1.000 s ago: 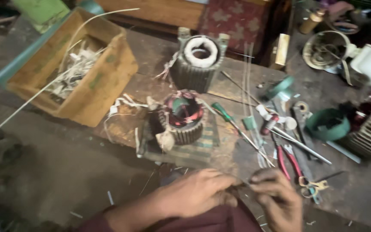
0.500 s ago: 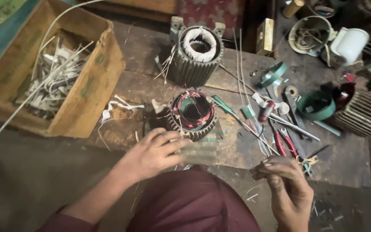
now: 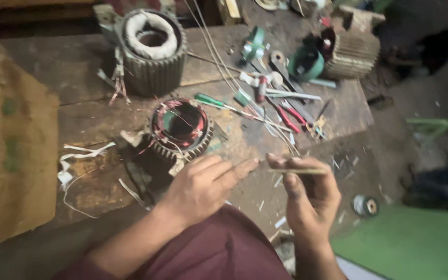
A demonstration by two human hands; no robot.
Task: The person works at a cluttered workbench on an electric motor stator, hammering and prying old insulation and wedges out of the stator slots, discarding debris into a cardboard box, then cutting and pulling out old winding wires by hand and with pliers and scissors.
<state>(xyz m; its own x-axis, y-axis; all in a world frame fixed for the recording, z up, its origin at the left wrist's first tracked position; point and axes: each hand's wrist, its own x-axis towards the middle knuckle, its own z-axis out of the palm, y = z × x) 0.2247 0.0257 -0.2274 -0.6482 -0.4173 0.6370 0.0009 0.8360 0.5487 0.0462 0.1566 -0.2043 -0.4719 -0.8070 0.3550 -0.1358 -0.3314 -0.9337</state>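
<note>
Head view: your left hand (image 3: pixel 203 186) lies flat, fingers extended and holding nothing, just beside the copper-wound stator (image 3: pixel 180 127) on the wooden bench (image 3: pixel 79 67). Your right hand (image 3: pixel 307 194) pinches a thin strip (image 3: pixel 296 170) between thumb and fingertips, near the bench edge.

Dim, soft light; motion-blurred edges

The round motor part (image 3: pixel 180 127) is grey with shiny red-brown wire inside. A screwdriver (image 3: pixel 219 102) has a green handle (the pliers (image 3: pixel 289 116) are red). The cardboard box (image 3: pixel 14 150) is brown.
</note>
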